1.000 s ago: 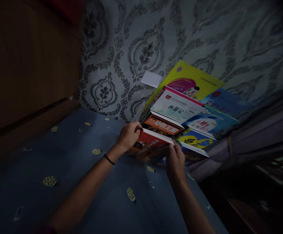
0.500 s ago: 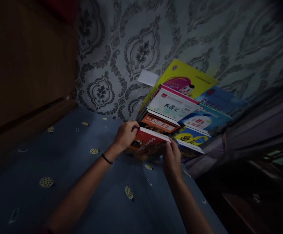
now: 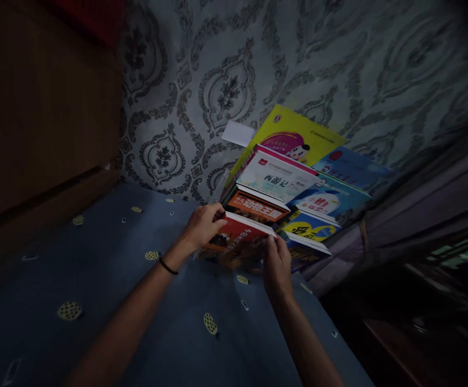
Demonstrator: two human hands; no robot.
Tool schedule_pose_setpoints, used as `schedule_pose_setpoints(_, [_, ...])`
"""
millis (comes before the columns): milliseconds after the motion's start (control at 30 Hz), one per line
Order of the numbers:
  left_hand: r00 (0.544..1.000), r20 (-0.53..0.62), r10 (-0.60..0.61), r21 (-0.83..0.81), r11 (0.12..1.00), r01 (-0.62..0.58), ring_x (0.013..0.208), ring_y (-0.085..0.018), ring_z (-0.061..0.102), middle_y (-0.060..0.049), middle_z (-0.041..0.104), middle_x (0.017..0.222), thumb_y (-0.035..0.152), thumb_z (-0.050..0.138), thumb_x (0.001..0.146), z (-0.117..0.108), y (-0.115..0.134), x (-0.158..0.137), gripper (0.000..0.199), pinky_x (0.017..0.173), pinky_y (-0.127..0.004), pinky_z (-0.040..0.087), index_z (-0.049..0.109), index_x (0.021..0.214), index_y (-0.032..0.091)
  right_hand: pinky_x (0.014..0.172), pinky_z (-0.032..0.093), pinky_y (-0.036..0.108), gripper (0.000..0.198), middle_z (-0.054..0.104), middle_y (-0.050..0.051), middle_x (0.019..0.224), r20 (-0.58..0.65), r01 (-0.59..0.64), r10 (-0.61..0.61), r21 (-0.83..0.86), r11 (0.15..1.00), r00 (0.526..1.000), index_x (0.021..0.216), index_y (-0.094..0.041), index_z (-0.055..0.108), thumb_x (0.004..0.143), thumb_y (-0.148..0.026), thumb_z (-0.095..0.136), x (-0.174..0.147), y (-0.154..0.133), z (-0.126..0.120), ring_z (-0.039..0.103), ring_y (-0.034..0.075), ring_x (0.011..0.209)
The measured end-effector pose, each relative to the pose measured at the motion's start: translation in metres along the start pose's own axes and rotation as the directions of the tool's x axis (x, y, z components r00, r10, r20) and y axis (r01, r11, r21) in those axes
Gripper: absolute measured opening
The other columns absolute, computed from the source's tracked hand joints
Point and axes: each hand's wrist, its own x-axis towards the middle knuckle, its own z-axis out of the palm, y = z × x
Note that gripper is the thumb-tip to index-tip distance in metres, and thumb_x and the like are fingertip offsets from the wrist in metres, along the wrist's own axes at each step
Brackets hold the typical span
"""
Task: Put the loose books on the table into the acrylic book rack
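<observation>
A red book (image 3: pixel 236 242) with white lettering stands at the front of a tiered row of books, its white page edge facing up. My left hand (image 3: pixel 203 226), a dark band at its wrist, has its fingers closed on the book's upper left corner. On the opposite side, my right hand (image 3: pixel 277 263) pinches the upper right edge. Right behind it is an orange-titled book (image 3: pixel 256 207), then a pale book (image 3: pixel 280 180) and a tall yellow book (image 3: pixel 286 123). What supports the books is mostly hidden.
To the right stand a yellow-and-blue book (image 3: pixel 308 228), a teal book (image 3: pixel 326 199) and a blue book (image 3: pixel 352 166). Patterned wallpaper (image 3: pixel 225 97) rises behind. A blue patterned cloth (image 3: pixel 137 301) covers the surface. Wooden furniture (image 3: pixel 44 107) borders the left, a curtain (image 3: pixel 350 247) the right.
The whole view has shifted slightly, so books and hands appear a little further left and lower. Both hands keep their hold on the red book.
</observation>
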Motion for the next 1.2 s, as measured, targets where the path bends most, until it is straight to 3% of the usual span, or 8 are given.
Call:
schedule_pose_setpoints(233, [0.995,-0.103,0.0,0.043,0.999,0.005,0.084,-0.016,0.069,0.001,0.072,0.087,0.006,0.068,0.08,0.005,0.001,-0.003,0.016,0.077,-0.026,0.051,0.063,0.088,0.02,0.083,0.053,0.036,0.052,0.073,0.007,0.108,0.014,0.019,-0.019,-0.006,1.0,1.0,0.113,-0.019,0.065,0.085,-0.063,0.056,-0.001,0.001,-0.001,0.066,0.025,0.1])
schedule_pose_setpoints(400, [0.996,-0.088,-0.006,0.074,0.997,0.013,0.083,-0.016,0.069,0.0,0.072,0.085,0.006,0.067,0.081,0.006,0.004,-0.004,0.015,0.078,-0.026,0.05,0.063,0.084,0.019,0.082,0.052,0.036,0.051,0.073,0.007,0.106,0.021,0.033,-0.032,-0.012,0.999,0.999,0.11,-0.02,0.066,0.085,-0.063,0.056,0.002,0.003,0.0,0.065,0.025,0.097])
schedule_pose_setpoints(567, [0.992,-0.117,0.045,0.227,0.974,-0.018,0.085,-0.017,0.066,-0.002,0.069,0.09,0.008,0.067,0.084,0.006,0.005,-0.005,0.011,0.08,-0.028,0.05,0.064,0.085,0.018,0.081,0.051,0.036,0.05,0.073,0.007,0.102,0.02,0.083,-0.082,-0.043,0.996,0.996,0.107,-0.02,0.068,0.086,-0.062,0.053,0.006,0.004,0.003,0.065,0.025,0.094])
schedule_pose_setpoints(733, [0.993,-0.098,0.059,0.325,0.946,-0.024,0.088,-0.02,0.066,-0.005,0.07,0.092,0.012,0.064,0.089,0.007,0.008,-0.007,0.006,0.083,-0.031,0.05,0.065,0.09,0.018,0.082,0.05,0.037,0.05,0.074,0.008,0.097,0.062,0.061,-0.059,-0.039,0.997,0.996,0.099,-0.018,0.07,0.086,-0.062,0.052,0.006,-0.001,0.004,0.064,0.025,0.092])
schedule_pose_setpoints(1033, [0.992,-0.087,0.088,0.36,0.931,-0.051,0.093,-0.022,0.067,-0.007,0.07,0.096,0.013,0.06,0.091,0.011,0.004,-0.008,0.008,0.087,-0.033,0.051,0.065,0.093,0.019,0.088,0.052,0.041,0.054,0.076,0.01,0.104,0.057,0.041,-0.041,-0.007,0.999,0.998,0.106,-0.017,0.073,0.086,-0.063,0.054,0.003,-0.004,0.006,0.066,0.029,0.098])
schedule_pose_setpoints(1200, [0.981,-0.158,0.11,0.284,0.957,-0.061,0.1,-0.022,0.069,-0.007,0.072,0.106,0.01,0.061,0.089,0.017,-0.003,-0.008,0.031,0.093,-0.035,0.053,0.061,0.119,0.019,0.092,0.053,0.044,0.058,0.076,0.011,0.108,0.036,0.049,-0.049,-0.019,0.999,0.998,0.109,-0.017,0.075,0.084,-0.066,0.056,0.01,0.001,0.004,0.066,0.031,0.105])
